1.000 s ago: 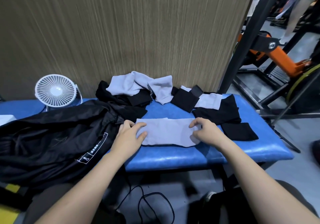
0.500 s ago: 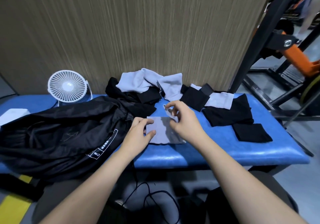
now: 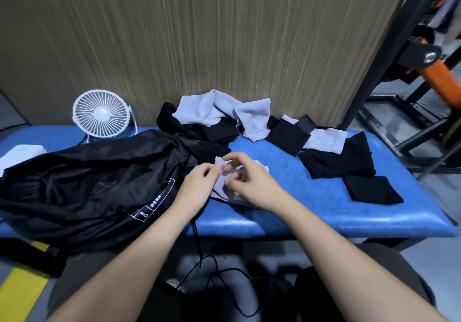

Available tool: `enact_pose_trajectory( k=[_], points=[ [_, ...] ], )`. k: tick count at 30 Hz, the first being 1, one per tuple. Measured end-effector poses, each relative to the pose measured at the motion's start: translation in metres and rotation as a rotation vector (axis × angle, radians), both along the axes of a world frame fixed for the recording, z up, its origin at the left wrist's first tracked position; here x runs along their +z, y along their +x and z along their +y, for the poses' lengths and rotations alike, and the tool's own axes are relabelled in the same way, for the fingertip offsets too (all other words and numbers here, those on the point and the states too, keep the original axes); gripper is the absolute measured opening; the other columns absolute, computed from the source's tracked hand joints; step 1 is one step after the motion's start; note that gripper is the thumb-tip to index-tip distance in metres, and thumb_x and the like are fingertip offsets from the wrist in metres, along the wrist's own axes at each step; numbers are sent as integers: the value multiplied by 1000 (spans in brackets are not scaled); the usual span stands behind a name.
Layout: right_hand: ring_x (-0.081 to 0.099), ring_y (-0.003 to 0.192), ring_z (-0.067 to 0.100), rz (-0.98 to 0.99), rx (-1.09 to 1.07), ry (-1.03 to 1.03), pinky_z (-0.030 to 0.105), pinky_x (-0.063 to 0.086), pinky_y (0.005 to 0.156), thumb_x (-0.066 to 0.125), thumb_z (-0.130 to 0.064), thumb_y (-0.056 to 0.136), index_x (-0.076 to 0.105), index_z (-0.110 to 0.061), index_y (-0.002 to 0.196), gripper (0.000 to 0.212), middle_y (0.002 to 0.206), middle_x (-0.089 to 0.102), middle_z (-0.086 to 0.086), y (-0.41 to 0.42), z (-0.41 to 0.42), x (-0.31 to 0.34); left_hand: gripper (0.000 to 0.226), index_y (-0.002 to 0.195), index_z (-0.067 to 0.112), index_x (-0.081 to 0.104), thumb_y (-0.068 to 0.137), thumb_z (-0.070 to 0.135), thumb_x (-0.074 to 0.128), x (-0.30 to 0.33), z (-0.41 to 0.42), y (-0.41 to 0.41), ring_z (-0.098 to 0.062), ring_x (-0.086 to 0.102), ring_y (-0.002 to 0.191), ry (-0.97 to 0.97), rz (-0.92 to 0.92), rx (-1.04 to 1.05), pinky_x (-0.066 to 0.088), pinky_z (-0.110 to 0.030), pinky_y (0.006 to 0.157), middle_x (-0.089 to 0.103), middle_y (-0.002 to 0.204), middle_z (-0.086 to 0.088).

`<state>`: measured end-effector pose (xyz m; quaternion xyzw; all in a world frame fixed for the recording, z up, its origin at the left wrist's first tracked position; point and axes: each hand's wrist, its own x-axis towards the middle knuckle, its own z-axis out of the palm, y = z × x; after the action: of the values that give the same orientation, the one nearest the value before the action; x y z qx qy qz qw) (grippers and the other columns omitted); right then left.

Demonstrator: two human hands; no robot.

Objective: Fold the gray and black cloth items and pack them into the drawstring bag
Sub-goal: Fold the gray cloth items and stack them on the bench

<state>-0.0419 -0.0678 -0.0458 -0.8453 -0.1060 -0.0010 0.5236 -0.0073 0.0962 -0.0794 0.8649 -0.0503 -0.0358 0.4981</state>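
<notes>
Folding the gray cloth (image 3: 219, 180) is nearly done: a second ago it lay as a long flat strip across the middle of the frame under both my palms, and now it is a small packet bunched between my hands at center. That means this piece is close to ready for the bag (image 3: 82, 184), which lies slumped across the left of the frame on the blue table (image 3: 311, 204), its mouth toward my hands.

My left hand (image 3: 197, 187) has its grip pinched on the packet's left edge. My right hand (image 3: 249, 180) curls over the top, fingertips nipping a raised corner.

The packet's long axis, earlier left to right, is now hard to call; what shows runs roughly from lower left up toward the lifted corner, and my right hand hides the rest.

Plenty is left, I judge: a loose gray and black heap (image 3: 214, 119) sits at upper center, and black pieces (image 3: 339, 159) lie at right.
</notes>
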Motion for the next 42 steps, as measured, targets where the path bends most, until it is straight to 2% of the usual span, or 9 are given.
enact_pose_trajectory(
  k=[2, 5, 9, 12, 17, 23, 27, 32, 42],
  points=[
    [62, 85, 18, -71, -90, -4, 28, 50, 81, 63, -3, 84, 59, -26, 111, 35, 103, 64, -3, 0, -12, 4, 30, 100, 25, 64, 85, 50, 62, -2, -5, -1, -17, 61, 93, 94, -36, -4, 47, -32, 81, 63, 102, 2],
    [50, 107, 15, -177, -113, -416, 32, 40, 93, 73, -25, 83, 60, -27, 116, 35, 115, 54, -8, 3, -37, 1, 30, 110, 19, 57, 85, 31, 69, -4, -10, -3, -18, 58, 100, 148, -61, 9, 44, -30, 83, 57, 110, 0],
    [29, 136, 19, 62, -35, -785, 37, 24, 107, 63, -53, 88, 44, -33, 141, 61, 149, 32, -4, -2, -53, -9, 60, 139, 32, 38, 87, 24, 67, -4, -11, -5, -13, 54, 105, 80, -118, -39, 42, -27, 89, 49, 118, 2],
    [19, 146, 23, 160, -14, -816, 42, 19, 115, 52, -52, 96, 29, -34, 151, 63, 162, 16, 1, -6, -53, -13, 53, 146, 39, 36, 96, 29, 54, -9, -16, -9, -15, 47, 116, 195, -148, -101, 35, -25, 97, 41, 123, 3],
    [17, 147, 26, 128, -100, -828, 46, 23, 115, 50, -47, 97, 28, -32, 150, 59, 164, 8, 5, -17, -54, -5, 54, 149, 35, 30, 98, 49, 41, -11, -23, -16, -20, 27, 133, 469, -207, -113, 26, -35, 112, 24, 147, 4],
    [2, 152, 22, 96, -90, -794, 47, 17, 120, 43, -64, 94, 17, -35, 155, 72, 166, -3, 0, -35, -50, -4, 55, 149, 21, 37, 99, 43, 44, -7, -19, -14, -4, 11, 148, 393, -441, -240, 21, -32, 119, 18, 159, 16],
    [-11, 152, 19, 195, 47, -907, 50, 0, 122, 37, -64, 96, 2, -35, 158, 76, 165, -18, 1, -29, -60, -18, 77, 156, 23, 18, 91, 63, 15, -14, -19, -9, 2, -10, 148, 634, -420, -384, 7, -32, 123, 3, 163, 16],
    [-13, 152, 14, 174, 145, -885, 41, -6, 123, 40, -58, 98, -5, -34, 157, 78, 162, -26, 4, -15, -70, -22, 89, 157, 22, 5, 82, 69, -1, -20, -21, -12, -4, -10, 149, 751, -361, -312, -5, -27, 120, -6, 164, 12],
    [-11, 152, 18, 110, 117, -827, 43, -4, 123, 44, -59, 96, 3, -36, 157, 77, 165, -18, 2, -4, -56, -30, 69, 157, 20, 11, 100, 53, 31, -15, -9, -10, -7, -4, 150, 700, -330, -270, 4, -29, 123, -1, 164, 10]
  ],
)
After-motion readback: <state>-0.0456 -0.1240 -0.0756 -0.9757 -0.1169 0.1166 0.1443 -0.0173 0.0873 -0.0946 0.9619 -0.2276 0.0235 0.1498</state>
